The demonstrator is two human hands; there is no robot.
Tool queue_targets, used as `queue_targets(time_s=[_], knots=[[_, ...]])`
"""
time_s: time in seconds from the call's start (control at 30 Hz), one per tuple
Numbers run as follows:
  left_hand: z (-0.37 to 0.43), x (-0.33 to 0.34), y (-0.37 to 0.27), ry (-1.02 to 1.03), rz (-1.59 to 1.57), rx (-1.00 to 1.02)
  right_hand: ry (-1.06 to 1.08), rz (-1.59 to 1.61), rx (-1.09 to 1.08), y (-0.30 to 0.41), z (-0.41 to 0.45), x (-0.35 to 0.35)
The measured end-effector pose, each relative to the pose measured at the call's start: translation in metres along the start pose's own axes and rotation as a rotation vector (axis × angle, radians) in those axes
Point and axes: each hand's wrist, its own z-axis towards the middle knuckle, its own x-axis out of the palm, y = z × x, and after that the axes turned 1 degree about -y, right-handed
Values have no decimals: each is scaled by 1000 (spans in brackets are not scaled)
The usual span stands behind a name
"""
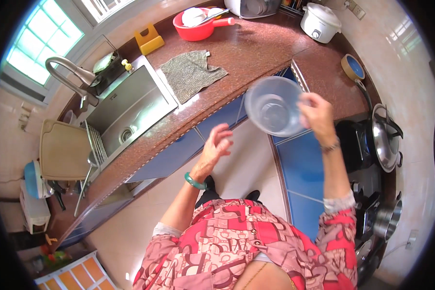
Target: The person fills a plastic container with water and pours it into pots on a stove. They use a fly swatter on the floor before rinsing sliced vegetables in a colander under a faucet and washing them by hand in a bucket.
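Observation:
My right hand (314, 113) grips the rim of a clear plastic bowl (274, 108), held in the air over the gap between the counter and the blue cabinets. Nothing shows inside the bowl, which is slightly blurred. My left hand (216, 146), with a green bangle at its wrist, hangs apart from the bowl, its fingers apart and half curled around nothing. Beyond it, a grey-green cloth (190, 74) lies spread on the brown stone countertop (253, 47), beside the stainless steel sink (130, 108).
A red long-handled basin (194, 33) with white dishes stands at the back, near a yellow plastic holder (149, 40). At the right are a white electric cooker (320, 23), a tape roll (352, 67) and a lidded wok (384, 137). A cutting board (63, 150) leans by the sink.

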Motion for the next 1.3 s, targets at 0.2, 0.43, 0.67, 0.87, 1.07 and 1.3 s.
queue_targets(time_s=[0.2,0.43,0.67,0.87,1.07,1.3], knots=[[9,-72,-70,-234,-129,22,187,165,81,-2,31,159],[18,-89,-74,-300,-113,3,200,235,174,7,22,174],[55,-4,-79,48,-6,49,331,697,457,-39,-26,78],[104,143,-92,529,265,-37,-50,753,331,-42,-98,-70],[195,332,-103,732,428,433,-633,532,285,-25,-171,-203],[271,567,-73,810,785,1208,-1123,425,279,-36,-230,-285]])
